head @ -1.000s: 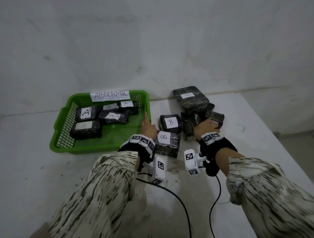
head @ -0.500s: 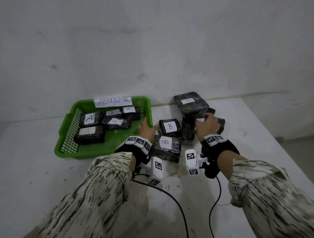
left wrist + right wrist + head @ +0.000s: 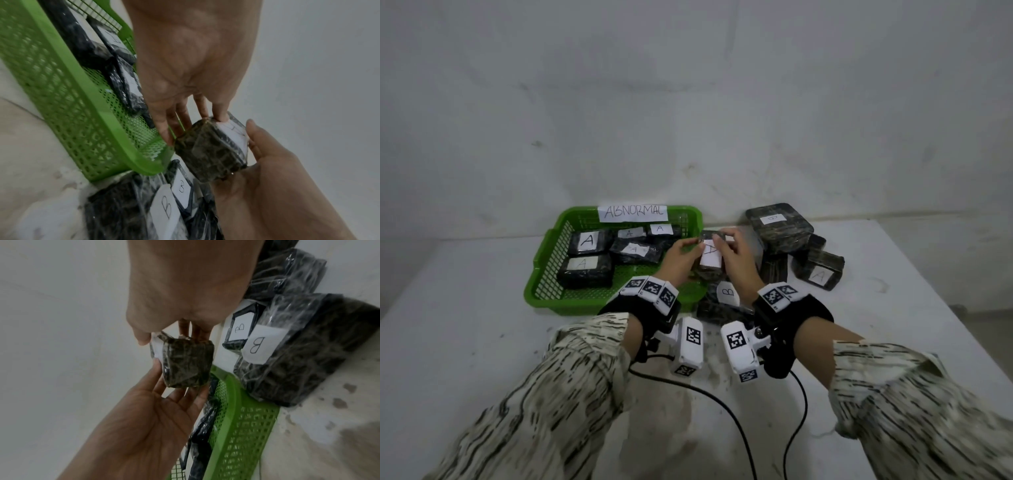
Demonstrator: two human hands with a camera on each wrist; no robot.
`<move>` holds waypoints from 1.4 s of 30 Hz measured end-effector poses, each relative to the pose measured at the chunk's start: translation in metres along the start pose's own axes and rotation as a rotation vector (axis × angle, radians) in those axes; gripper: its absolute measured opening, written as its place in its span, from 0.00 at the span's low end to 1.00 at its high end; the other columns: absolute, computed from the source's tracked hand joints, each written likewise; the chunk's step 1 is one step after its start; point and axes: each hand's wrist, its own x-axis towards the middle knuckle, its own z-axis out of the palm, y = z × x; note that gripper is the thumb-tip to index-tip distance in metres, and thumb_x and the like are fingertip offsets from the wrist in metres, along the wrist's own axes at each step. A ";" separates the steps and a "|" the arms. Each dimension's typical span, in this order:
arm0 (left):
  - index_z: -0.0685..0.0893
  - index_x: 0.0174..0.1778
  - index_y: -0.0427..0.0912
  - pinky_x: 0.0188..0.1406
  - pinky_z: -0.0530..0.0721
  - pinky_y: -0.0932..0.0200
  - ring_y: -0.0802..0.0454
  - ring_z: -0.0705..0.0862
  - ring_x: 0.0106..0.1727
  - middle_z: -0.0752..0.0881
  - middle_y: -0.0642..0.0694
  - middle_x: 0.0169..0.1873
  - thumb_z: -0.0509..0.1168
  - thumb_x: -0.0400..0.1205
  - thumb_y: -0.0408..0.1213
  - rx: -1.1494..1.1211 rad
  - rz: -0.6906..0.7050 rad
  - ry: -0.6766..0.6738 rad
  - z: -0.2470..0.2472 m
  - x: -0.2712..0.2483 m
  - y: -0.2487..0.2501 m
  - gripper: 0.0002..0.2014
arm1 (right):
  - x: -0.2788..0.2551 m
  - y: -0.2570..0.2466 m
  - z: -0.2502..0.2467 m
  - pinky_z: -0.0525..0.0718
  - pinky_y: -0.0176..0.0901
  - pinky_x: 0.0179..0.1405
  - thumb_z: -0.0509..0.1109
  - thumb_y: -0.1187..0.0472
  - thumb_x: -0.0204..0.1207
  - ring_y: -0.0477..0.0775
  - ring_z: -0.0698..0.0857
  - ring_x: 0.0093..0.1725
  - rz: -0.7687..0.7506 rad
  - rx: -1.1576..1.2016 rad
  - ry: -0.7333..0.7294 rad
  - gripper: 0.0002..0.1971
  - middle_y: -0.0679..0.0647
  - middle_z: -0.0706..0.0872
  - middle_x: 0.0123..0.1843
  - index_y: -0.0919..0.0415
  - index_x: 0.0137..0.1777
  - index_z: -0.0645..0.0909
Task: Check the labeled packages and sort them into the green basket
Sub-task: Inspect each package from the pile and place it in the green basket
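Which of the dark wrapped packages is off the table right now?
The small package held up between both hands, left hand and right hand; every other package lies on the table or in the green basket.

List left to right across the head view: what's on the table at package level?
Green basket → left hand → held package → right hand → big package → A package.
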 end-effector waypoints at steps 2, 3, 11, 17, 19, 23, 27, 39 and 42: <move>0.75 0.69 0.40 0.50 0.84 0.45 0.39 0.80 0.63 0.79 0.36 0.66 0.64 0.82 0.41 -0.035 -0.019 -0.009 -0.011 -0.004 -0.001 0.19 | -0.002 0.002 0.008 0.80 0.35 0.44 0.64 0.66 0.82 0.51 0.81 0.45 0.005 -0.022 0.001 0.02 0.58 0.82 0.46 0.62 0.53 0.75; 0.75 0.68 0.41 0.52 0.84 0.44 0.38 0.80 0.64 0.79 0.37 0.66 0.65 0.82 0.41 -0.041 -0.024 -0.015 -0.015 -0.006 -0.001 0.19 | -0.003 0.001 0.011 0.80 0.39 0.46 0.64 0.67 0.82 0.53 0.81 0.46 0.001 -0.027 -0.005 0.03 0.59 0.83 0.46 0.62 0.53 0.75; 0.74 0.69 0.39 0.49 0.84 0.46 0.39 0.82 0.59 0.80 0.34 0.60 0.65 0.82 0.35 -0.089 0.058 0.057 -0.033 -0.018 -0.002 0.19 | -0.019 -0.011 0.028 0.84 0.55 0.61 0.63 0.63 0.83 0.58 0.85 0.61 0.140 0.090 -0.157 0.13 0.60 0.84 0.63 0.53 0.66 0.76; 0.71 0.74 0.42 0.48 0.84 0.49 0.41 0.81 0.58 0.80 0.36 0.63 0.66 0.80 0.29 -0.083 0.051 -0.037 -0.038 -0.024 -0.007 0.25 | -0.025 -0.016 0.024 0.84 0.61 0.60 0.63 0.69 0.82 0.63 0.85 0.58 0.169 0.140 -0.183 0.18 0.66 0.84 0.63 0.51 0.68 0.75; 0.70 0.74 0.42 0.49 0.83 0.47 0.41 0.81 0.58 0.80 0.34 0.65 0.65 0.81 0.29 -0.074 0.049 -0.025 -0.040 -0.024 -0.006 0.25 | -0.027 -0.015 0.022 0.84 0.59 0.62 0.67 0.72 0.78 0.63 0.84 0.61 0.176 0.120 -0.231 0.25 0.65 0.83 0.64 0.48 0.70 0.73; 0.68 0.76 0.43 0.52 0.82 0.47 0.38 0.81 0.62 0.79 0.35 0.65 0.65 0.81 0.30 -0.081 0.021 -0.068 -0.041 -0.024 -0.005 0.26 | -0.028 -0.014 0.022 0.85 0.55 0.61 0.69 0.76 0.74 0.64 0.81 0.66 0.131 0.012 -0.259 0.33 0.65 0.80 0.67 0.46 0.74 0.70; 0.69 0.72 0.45 0.51 0.83 0.47 0.37 0.80 0.63 0.79 0.34 0.64 0.71 0.77 0.37 0.005 0.057 0.081 -0.042 -0.016 -0.012 0.28 | -0.029 -0.016 0.027 0.78 0.56 0.70 0.71 0.68 0.76 0.59 0.77 0.72 0.088 -0.015 -0.255 0.36 0.60 0.74 0.75 0.50 0.82 0.60; 0.71 0.68 0.37 0.58 0.81 0.49 0.45 0.81 0.58 0.80 0.40 0.59 0.64 0.82 0.44 -0.169 0.049 0.049 -0.043 -0.017 0.001 0.22 | -0.021 -0.015 0.030 0.83 0.35 0.47 0.60 0.74 0.82 0.44 0.82 0.46 -0.023 -0.068 -0.050 0.24 0.52 0.82 0.51 0.59 0.76 0.66; 0.70 0.70 0.34 0.62 0.81 0.44 0.39 0.82 0.60 0.80 0.33 0.64 0.70 0.78 0.39 -0.193 0.050 0.075 -0.044 -0.014 -0.004 0.27 | -0.021 -0.015 0.027 0.82 0.36 0.53 0.67 0.73 0.78 0.45 0.83 0.44 -0.060 -0.082 -0.094 0.28 0.50 0.84 0.43 0.59 0.76 0.65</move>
